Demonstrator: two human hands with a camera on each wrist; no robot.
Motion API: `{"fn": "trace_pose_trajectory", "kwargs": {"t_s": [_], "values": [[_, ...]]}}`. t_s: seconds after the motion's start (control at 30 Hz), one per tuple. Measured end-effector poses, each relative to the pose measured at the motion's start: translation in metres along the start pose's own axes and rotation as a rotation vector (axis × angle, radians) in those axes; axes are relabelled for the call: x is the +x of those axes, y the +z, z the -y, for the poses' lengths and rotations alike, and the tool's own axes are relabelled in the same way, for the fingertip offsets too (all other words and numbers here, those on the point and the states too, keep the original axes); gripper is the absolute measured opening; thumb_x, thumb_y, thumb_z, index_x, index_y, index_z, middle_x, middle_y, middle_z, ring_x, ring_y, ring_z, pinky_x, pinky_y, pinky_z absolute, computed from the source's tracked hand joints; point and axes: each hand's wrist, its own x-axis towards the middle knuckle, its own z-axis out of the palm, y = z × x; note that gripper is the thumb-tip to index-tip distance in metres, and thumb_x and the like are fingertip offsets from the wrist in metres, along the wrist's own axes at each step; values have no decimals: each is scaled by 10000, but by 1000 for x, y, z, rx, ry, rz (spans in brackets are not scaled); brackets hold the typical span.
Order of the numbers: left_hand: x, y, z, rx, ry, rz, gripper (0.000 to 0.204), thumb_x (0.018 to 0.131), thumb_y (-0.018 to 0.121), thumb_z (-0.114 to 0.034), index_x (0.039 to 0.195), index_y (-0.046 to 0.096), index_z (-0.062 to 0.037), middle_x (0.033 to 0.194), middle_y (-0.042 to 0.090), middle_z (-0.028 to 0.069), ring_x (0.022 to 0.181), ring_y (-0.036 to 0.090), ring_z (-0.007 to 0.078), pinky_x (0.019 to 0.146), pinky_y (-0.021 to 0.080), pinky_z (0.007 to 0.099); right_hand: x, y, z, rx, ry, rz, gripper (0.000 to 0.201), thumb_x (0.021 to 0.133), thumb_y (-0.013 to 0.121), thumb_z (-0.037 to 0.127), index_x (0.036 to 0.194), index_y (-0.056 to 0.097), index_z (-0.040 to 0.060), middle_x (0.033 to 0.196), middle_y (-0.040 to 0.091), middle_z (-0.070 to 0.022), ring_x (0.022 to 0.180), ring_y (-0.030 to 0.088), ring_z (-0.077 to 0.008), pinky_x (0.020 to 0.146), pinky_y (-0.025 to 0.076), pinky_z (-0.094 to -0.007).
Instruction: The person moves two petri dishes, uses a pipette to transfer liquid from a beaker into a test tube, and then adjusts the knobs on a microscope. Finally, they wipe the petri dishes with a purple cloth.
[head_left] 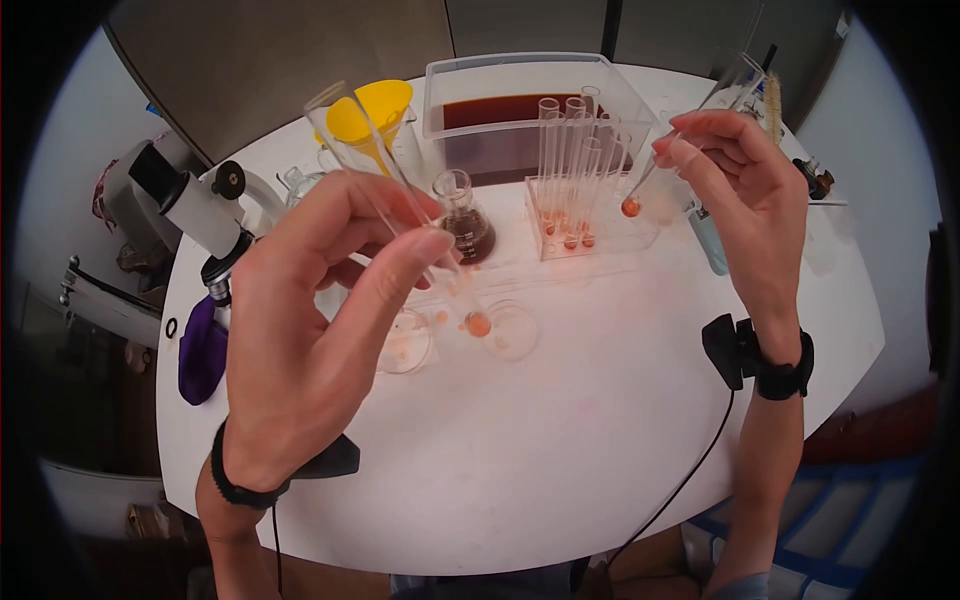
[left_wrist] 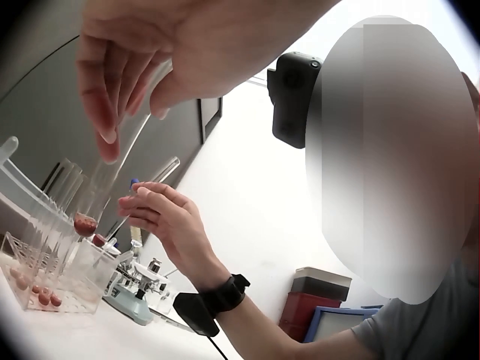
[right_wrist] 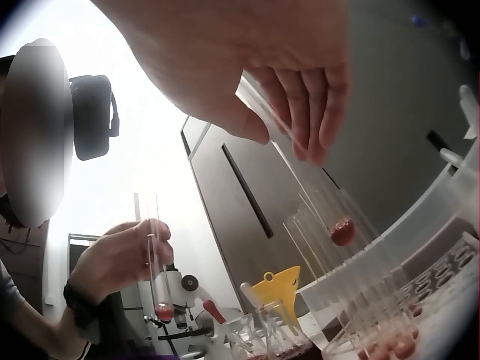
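Note:
My left hand (head_left: 305, 290) pinches a glass test tube (head_left: 478, 323) between thumb and fingers. The tube leans, its mouth up to the left and a little orange-red liquid in its round bottom, above the petri dishes (head_left: 512, 345). On the other side, my right hand (head_left: 745, 185) holds a second test tube (head_left: 631, 207) tilted the opposite way, with similar liquid at its base. That base hangs beside a clear rack (head_left: 545, 248), where several upright tubes (head_left: 590, 155) hold small amounts of orange-red liquid. The left wrist view shows the left tube's red liquid (left_wrist: 85, 224) closely.
A stoppered-neck-free flask (head_left: 472, 238) of dark liquid stands mid-table. Behind it are a clear tub (head_left: 500, 150) of dark red-brown liquid and a yellow funnel (head_left: 385, 105). A microscope (head_left: 205, 215) and purple cloth (head_left: 203, 350) lie left; a brush (head_left: 773, 105) is back right.

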Motion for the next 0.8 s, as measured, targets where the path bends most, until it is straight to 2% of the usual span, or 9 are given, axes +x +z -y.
{"fn": "trace_pose_trajectory", "kwargs": {"t_s": [0.1, 0.17, 0.2, 0.23, 0.27, 0.37, 0.4, 0.6, 0.8], "values": [[-23, -7, 15, -3, -126, 87, 159, 1016, 645, -117, 1091, 652, 23, 891, 748, 67, 881, 727, 136, 701, 560, 256, -20, 6, 9, 45, 31, 86, 138, 907, 705, 29, 1028, 670, -28, 1000, 738, -88, 870, 694, -126, 824, 533, -260], [-30, -10, 26, 9, -193, 110, 165, 992, 676, -98, 1096, 669, 30, 829, 731, 65, 831, 732, 145, 702, 578, 273, -36, 10, 13, -215, -32, 334, 169, 862, 709, -4, 1029, 680, -14, 1001, 733, -117, 866, 709, -189, 795, 537, -289], [-32, -9, 27, 58, -209, 173, 174, 982, 692, -101, 1090, 672, 33, 821, 726, 79, 794, 732, 154, 686, 582, 280, -43, 12, 10, -210, -38, 348, 169, 862, 709, -4, 1029, 680, -14, 1001, 733, -117, 866, 709, -189, 795, 537, -289], [-34, -7, 28, 103, -221, 240, 185, 971, 708, -105, 1085, 676, 37, 812, 720, 92, 758, 733, 164, 669, 585, 287, -52, 15, 5, -298, -128, 385, 201, 838, 713, -11, 1037, 684, -7, 986, 718, -125, 853, 699, -230, 768, 537, -314], [-38, -3, 36, 197, -101, 222, 208, 933, 747, -105, 1060, 687, 48, 798, 709, 120, 680, 722, 215, 642, 583, 296, -57, 17, 0, -389, -217, 419, 234, 814, 716, -18, 1045, 687, -1, 971, 704, -133, 840, 689, -271, 741, 537, -340], [-46, 3, 38, 380, 4, 277, 225, 899, 774, -114, 1047, 700, 39, 783, 699, 125, 639, 690, 263, 606, 564, 321, -67, 18, -4, -527, -243, 491, 275, 784, 722, -19, 1057, 692, -1, 936, 676, -130, 802, 647, -319, 702, 527, -390], [-46, 5, 37, 442, 14, 327, 225, 881, 785, -142, 1024, 718, 19, 791, 694, 133, 639, 676, 289, 597, 544, 362, -68, 19, -7, -573, -309, 497, 267, 783, 726, -15, 1048, 694, 4, 896, 650, -116, 778, 627, -299, 685, 513, -406], [-47, 18, 48, 542, 44, 527, 209, 895, 758, -191, 881, 696, 8, 817, 679, 145, 758, 684, 335, 667, 541, 443, -74, 27, -9, -744, -405, 623, 276, 734, 698, -23, 1009, 687, 1, 872, 589, -111, 836, 594, -280, 739, 484, -393], [-40, 26, 46, 616, 106, 551, 209, 886, 746, -162, 838, 678, 30, 807, 661, 169, 774, 673, 377, 683, 544, 469, -71, 33, 2, -951, -503, 784, 259, 745, 660, 8, 996, 662, -53, 879, 574, -128, 904, 575, -287, 800, 466, -391]]}}
